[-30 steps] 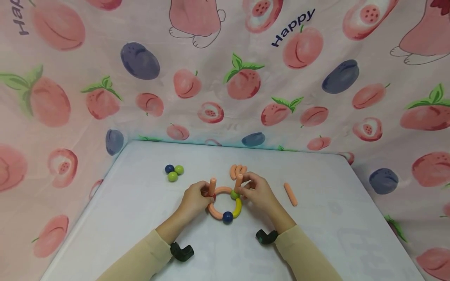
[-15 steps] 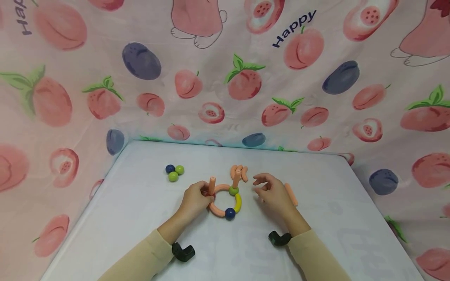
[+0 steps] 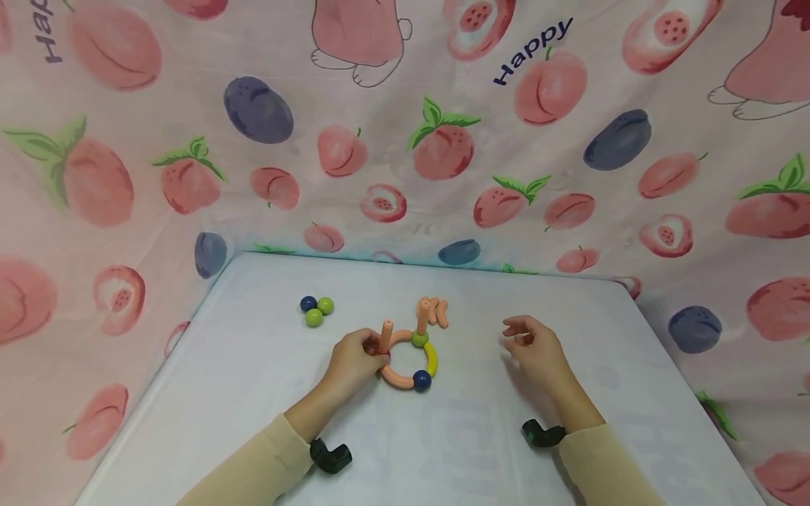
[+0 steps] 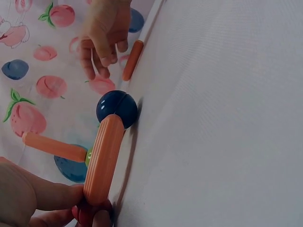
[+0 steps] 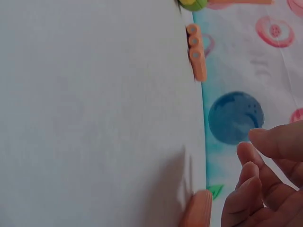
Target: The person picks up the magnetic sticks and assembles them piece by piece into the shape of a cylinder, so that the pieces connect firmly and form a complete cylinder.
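Observation:
A ring of curved magnetic rods and balls lies on the white table; its yellow rod [image 3: 432,360], navy ball [image 3: 422,380] and green ball [image 3: 420,339] show in the head view. One straight orange rod [image 3: 422,316] stands on the green ball, another orange rod [image 3: 386,335] rises at the left side. There my left hand [image 3: 351,360] pinches the red ball [image 4: 88,213], mostly covered by the fingers. My right hand [image 3: 538,351] hovers at the right, fingers loosely bent, holding nothing. Near it is a loose straight rod [image 4: 133,60], hidden behind the hand in the head view.
Two green balls [image 3: 314,318] and a navy ball [image 3: 308,303] sit clustered at the back left. Several short curved orange rods [image 3: 442,314] lie behind the ring. Fruit-print cloth [image 3: 380,140] hangs along the table's back edge.
My right hand has let go of the upright rod at the green ball and moved right, over the loose rod. The ring has turned slightly while my left hand keeps its pinch.

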Demonstrator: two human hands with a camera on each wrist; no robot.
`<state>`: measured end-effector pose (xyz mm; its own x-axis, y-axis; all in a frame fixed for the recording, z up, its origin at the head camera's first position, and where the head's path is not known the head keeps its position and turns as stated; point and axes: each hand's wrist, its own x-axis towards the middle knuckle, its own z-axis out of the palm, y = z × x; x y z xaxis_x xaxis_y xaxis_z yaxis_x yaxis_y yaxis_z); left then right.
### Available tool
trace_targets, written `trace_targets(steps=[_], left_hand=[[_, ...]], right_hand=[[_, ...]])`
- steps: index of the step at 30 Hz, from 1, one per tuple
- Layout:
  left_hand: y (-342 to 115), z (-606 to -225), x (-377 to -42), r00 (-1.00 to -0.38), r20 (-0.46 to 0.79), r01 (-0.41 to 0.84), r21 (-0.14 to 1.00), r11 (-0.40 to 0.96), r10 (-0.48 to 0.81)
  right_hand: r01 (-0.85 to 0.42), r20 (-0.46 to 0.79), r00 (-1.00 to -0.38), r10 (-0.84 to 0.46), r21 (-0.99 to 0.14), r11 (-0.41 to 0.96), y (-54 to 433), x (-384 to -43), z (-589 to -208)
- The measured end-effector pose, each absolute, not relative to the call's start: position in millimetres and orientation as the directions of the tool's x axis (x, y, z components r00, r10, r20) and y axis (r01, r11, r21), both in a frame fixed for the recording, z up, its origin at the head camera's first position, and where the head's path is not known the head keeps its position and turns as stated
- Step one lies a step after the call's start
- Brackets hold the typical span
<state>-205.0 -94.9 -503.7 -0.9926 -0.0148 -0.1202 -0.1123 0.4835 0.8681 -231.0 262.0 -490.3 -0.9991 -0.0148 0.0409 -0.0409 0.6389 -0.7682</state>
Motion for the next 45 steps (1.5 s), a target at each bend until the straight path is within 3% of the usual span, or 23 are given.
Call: trace_targets(steps=[12, 22, 34, 45], left_hand=[[-96.7, -504.0, -200.5, -0.99, -0.139, -0.125, 0.864, 0.488, -0.007], [-100.6, -506.5, -200.6, -0.992, -0.124, -0.104, 0.87, 0.482, 0.01], [-100.0, -503.5, -199.4, -0.993, -0.118, -0.103, 0.866, 0.49, 0.0], [-100.0, -503.8, -199.2, -0.99, -0.139, -0.117, 0.861, 0.496, 0.008]], right_hand=[[0.132, -0.099, -0.991, 0.088, -0.722, 0.679, 295.0, -229.8, -493.4], [0.2, -0.19, -0.977, 0.097, -0.653, 0.73, 302.7, -237.1, -498.7], [0.223, -0.246, -0.966, 0.077, -0.647, 0.729, 285.4, -234.4, -493.2], [0.053, -0.098, -0.995, -0.035, -0.769, 0.637, 259.3, -230.3, -489.9]])
